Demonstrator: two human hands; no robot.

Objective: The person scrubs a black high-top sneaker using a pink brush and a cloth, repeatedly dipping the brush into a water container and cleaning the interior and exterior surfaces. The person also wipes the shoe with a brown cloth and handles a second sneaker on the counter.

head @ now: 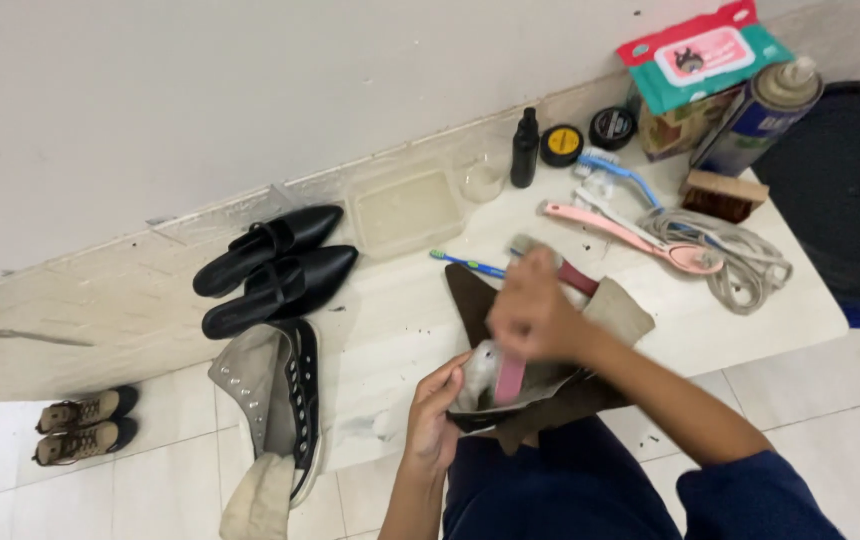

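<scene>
- Brown suede-like shoe sits over the person's lap, at the near edge of the pale sheet on the floor; its opening is turned up toward the camera.
- Left hand grips the shoe's near side, fingers curled around the edge and pressed against it.
- Right hand is blurred with motion; its fingers are closed around a pink-handled brush whose head works at the pale inner lining.
- Step in hand, as I judge it: scrubbing the inside of the shoe while the other hand steadies it.
- Next move likely calls for a firm hold on the shoe and turning it so the brush reaches parts not yet covered.
- Lying around on the sheet: a pair of black flats, a grey and black high-top sneaker, a clear tray, a blue toothbrush, a pink long-handled brush, coiled laces, a spray can and a wipes pack.
</scene>
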